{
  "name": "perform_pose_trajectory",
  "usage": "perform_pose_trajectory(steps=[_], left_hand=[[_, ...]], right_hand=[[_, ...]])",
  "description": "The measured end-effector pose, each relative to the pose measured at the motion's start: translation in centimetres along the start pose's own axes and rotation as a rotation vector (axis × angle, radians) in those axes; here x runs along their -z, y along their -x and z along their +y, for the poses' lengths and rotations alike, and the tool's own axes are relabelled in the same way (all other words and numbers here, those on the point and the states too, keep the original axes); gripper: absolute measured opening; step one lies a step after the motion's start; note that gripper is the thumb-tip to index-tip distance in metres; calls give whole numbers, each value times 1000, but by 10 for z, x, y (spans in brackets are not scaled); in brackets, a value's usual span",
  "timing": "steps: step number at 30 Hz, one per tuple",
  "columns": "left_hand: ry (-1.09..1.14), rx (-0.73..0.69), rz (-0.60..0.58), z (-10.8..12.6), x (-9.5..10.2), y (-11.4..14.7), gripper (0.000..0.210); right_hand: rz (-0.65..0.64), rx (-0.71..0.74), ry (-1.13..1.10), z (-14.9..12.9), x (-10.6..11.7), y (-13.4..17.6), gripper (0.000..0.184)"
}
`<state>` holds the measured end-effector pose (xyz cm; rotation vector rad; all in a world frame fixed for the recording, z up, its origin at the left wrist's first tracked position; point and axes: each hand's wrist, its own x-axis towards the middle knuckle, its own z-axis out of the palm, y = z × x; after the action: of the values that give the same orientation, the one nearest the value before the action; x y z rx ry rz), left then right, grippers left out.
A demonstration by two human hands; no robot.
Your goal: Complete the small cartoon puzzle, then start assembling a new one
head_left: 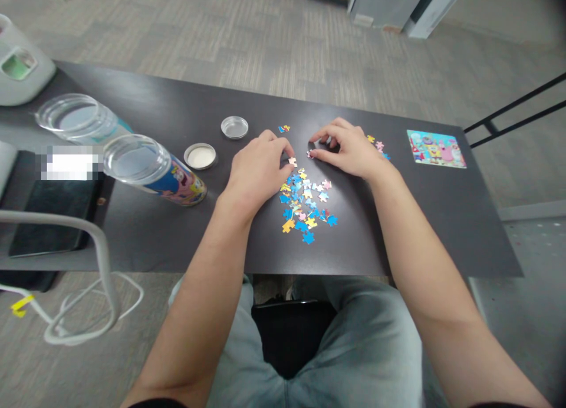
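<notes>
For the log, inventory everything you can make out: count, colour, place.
Puzzle pieces: dozens, multicoloured, mostly between the hands
Picture card: one, multicoloured, table's right end
Canisters: two, clear with coloured print, left
Round lids: two, silvery, right of canisters
Flat object: one, black, far left
Container: one, whitish, upper left
Cable or tubing: count unclear, white, lower left
Table: one, dark, centre
Carpet: grey, beyond table
Bars: two, black, right edge
Jeans: one pair, pale blue, bottom
Left hand: one, bare, pieces' left
Right hand: one, bare, pieces' right

A white appliance stands upper left of the frame; below it, a flat black case and white cord. Upper right, black bars; top, carpet.
</notes>
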<state>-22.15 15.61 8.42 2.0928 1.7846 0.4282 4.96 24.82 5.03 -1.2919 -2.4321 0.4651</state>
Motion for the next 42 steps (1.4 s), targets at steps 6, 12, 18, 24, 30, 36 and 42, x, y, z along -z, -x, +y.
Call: perform_pose_trajectory(steps=[6, 12, 18, 24, 30, 36, 42], left_hand=[[103, 9, 5, -4, 1, -2, 19], [111, 17, -15, -5, 8, 0, 29], [61, 42, 10, -15, 12, 1, 37], [81, 44, 48, -18, 7, 0, 33], [40, -41, -10, -19, 4, 0, 44], [10, -186, -123, -15, -3, 0, 54], [56, -280, -138, -19, -7, -6, 47]], right_hand=[[34, -58, 12, 22, 7, -1, 21], [98, -73, 83, 1, -6, -2, 26], [16, 1, 166, -29, -28, -12, 55], [-33, 39, 129, -27, -27, -15, 59], [-54, 108, -48, 1, 5, 6, 63], [208, -118, 9, 16, 8, 6, 45], [48, -88, 135, -1, -3, 3, 38]])
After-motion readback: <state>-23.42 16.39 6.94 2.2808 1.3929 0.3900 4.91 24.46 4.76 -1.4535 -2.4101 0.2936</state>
